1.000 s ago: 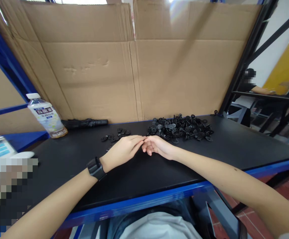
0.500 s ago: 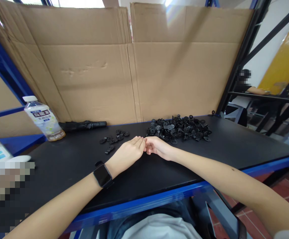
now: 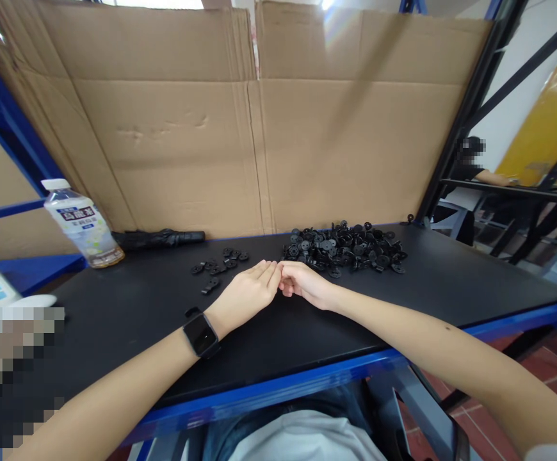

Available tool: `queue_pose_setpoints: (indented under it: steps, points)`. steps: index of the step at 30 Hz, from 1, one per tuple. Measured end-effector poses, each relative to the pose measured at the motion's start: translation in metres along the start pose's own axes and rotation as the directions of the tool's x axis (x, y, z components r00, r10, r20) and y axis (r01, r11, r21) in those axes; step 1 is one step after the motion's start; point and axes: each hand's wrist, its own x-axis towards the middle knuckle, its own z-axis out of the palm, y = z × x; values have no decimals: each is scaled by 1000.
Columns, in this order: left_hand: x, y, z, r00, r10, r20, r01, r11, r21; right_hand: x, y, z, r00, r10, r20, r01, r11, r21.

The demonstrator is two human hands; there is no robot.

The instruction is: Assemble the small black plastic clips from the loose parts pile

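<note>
Fingers [image 3: 267, 274] of my left hand [image 3: 244, 299] and right hand [image 3: 305, 285] meet lightly at the tips, holding nothing I can see, just near the heap of black plastic discs [image 3: 346, 248], with a smaller scatter [image 3: 218, 264] to its left.

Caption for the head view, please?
Left hand and right hand meet on a black bench beside a heap of black parts.

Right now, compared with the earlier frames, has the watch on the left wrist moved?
Yes. The black wristwatch has shifted rightward, toward the pile of black plastic parts, and has rolled so that its face points up.
</note>
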Motion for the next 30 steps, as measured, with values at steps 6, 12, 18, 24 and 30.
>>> queue_pose_setpoints:
  steps: [6,12,18,24,30]
  points:
    - [2,-2,-3,997,-52,50,54,997,-54,-2,1,5,998,-36,-50,32,996,-81]
    - [3,-13,-12,921,-365,139,390,876,-285,-5,-1,10,998,-69,-2,68,981,-184]
    - [1,-14,-12,836,-528,150,532,711,-460,-5,-10,5,968,106,228,-130,987,93]
    - [5,-22,-20,804,-519,289,594,684,-423,1,-2,0,980,127,155,-167,946,278]
    - [-24,-53,-24,614,-531,584,581,805,121,4,-5,-11,994,104,-9,-89,888,451]
